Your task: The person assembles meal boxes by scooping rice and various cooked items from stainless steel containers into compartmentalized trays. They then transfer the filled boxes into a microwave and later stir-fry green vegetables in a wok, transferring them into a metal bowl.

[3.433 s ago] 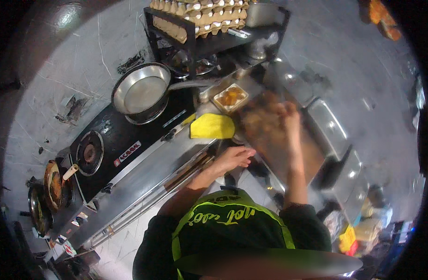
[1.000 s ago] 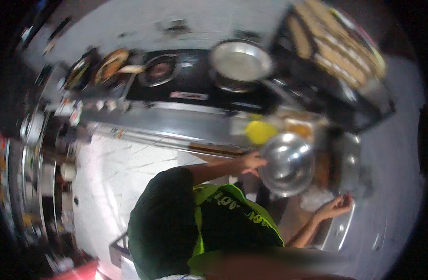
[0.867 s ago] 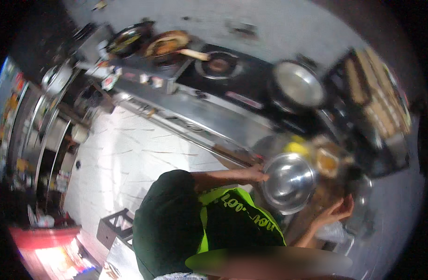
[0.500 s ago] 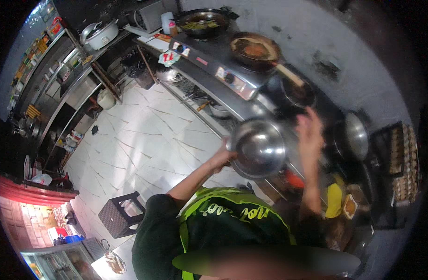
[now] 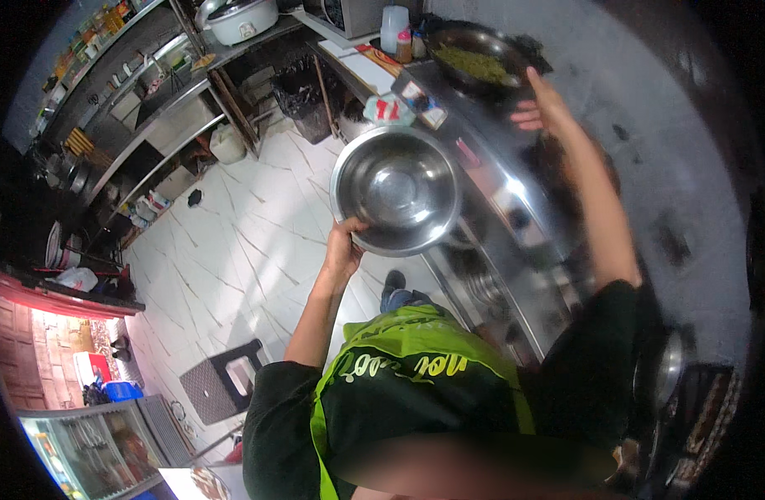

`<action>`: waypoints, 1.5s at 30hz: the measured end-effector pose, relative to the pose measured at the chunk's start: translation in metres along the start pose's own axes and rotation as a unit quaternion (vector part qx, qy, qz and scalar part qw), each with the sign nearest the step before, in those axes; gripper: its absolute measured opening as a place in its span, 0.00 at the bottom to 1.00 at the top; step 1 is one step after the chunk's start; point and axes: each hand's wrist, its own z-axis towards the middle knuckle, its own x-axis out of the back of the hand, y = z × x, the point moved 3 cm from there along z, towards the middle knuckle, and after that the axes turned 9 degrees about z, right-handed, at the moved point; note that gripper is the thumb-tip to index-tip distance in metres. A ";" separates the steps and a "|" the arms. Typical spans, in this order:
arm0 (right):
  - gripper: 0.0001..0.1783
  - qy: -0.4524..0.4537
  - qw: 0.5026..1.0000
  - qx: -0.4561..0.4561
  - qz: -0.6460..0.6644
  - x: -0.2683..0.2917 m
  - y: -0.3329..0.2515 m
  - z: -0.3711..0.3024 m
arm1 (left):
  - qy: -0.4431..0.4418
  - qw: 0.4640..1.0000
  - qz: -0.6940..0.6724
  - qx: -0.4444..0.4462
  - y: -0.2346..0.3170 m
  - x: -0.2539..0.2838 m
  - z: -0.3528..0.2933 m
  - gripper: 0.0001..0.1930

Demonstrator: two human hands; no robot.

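A wide steel mixing bowl (image 5: 374, 179), with nothing in it, is tilted so its inside shows. My left hand (image 5: 343, 248) grips it by the near left rim, thumb over the edge. Further right, my right hand (image 5: 546, 108) reaches forward with fingers stretched apart and holds nothing. It is beside a dark wok (image 5: 449, 43) with green food (image 5: 474, 62) in it at the far end of the stove (image 5: 482, 158). Whether the fingers touch the wok's edge I cannot tell. My right forearm partly hides a second pan (image 5: 607, 171).
Bottles (image 5: 404, 46) and a white container stand left of the wok. A black bin (image 5: 303, 104) is on the floor beyond the bowl. A dark plastic stool (image 5: 211, 387) stands at the left. A rice cooker (image 5: 242, 25) sits on the far counter.
I have moved along the stove toward its far end. The bowl has come along in my left hand, and my right hand has reached forward to the wok with the green food.
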 end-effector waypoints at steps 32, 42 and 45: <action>0.12 0.170 0.610 -0.303 -0.712 -0.020 -0.129 0.158 | -0.147 0.987 0.060 0.030 0.347 -0.032 0.558 0.19; 0.16 0.310 0.880 -0.241 -0.267 -0.034 -0.007 0.157 | -0.167 0.981 0.077 0.055 0.350 -0.069 0.597 0.14; 0.18 0.359 0.891 -0.168 -0.221 -0.031 0.003 0.138 | -0.203 0.976 0.062 0.049 0.349 -0.104 0.596 0.15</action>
